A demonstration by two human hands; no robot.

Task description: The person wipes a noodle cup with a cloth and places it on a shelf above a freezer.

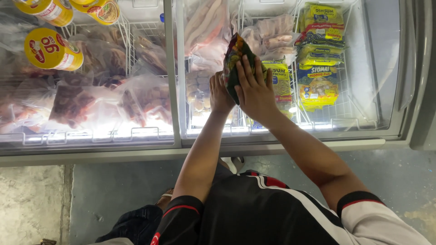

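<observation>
Both my hands hold a dark green and red food packet [235, 56] upright over the open middle section of a chest freezer [281, 138]. My right hand [254, 88] lies flat over the packet's front, fingers spread. My left hand [219, 93] grips it from behind, partly hidden. Below the packet sit yellow frozen snack packs [279, 84] in a wire basket [345, 121].
More yellow packs [319, 50] fill the right basket. Clear bags of frozen meat [109, 97] lie under the glass lid on the left, with yellow round tubs [52, 49] at the top left. Pale wrapped meat [268, 36] is at the back. Concrete floor [32, 199] lies below.
</observation>
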